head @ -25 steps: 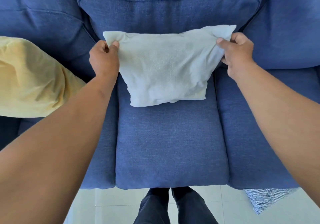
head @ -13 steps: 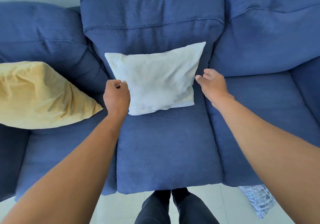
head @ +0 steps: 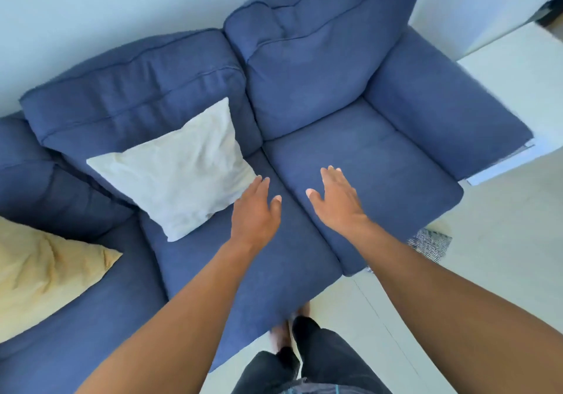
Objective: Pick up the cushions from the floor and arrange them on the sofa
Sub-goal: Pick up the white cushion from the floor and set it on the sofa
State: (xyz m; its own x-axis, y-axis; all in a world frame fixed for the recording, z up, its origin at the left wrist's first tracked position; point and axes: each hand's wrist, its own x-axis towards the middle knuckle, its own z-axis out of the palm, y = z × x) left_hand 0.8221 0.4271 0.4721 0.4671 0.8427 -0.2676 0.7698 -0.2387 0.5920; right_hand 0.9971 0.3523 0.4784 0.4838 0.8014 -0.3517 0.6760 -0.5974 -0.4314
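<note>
A white cushion (head: 179, 171) leans against the back of the blue sofa (head: 374, 168) on the middle seat. A yellow cushion (head: 42, 271) lies on the left seat, partly cut off by the frame edge. A striped grey cushion (head: 431, 242) lies on the floor, mostly hidden behind the right seat's front corner. My left hand (head: 254, 210) hovers open just right of the white cushion, fingers spread, holding nothing. My right hand (head: 336, 198) is open over the right seat, also empty.
The sofa's right armrest (head: 441, 101) borders a white surface (head: 518, 67) beside it. Pale tiled floor (head: 487, 271) runs in front and to the right. My legs and feet (head: 292, 332) stand against the sofa's front edge. A pale wall is behind.
Both hands let go of the white cushion, which stays propped on the middle seat. The hands opened and drifted right; the view swung toward the sofa's right end.
</note>
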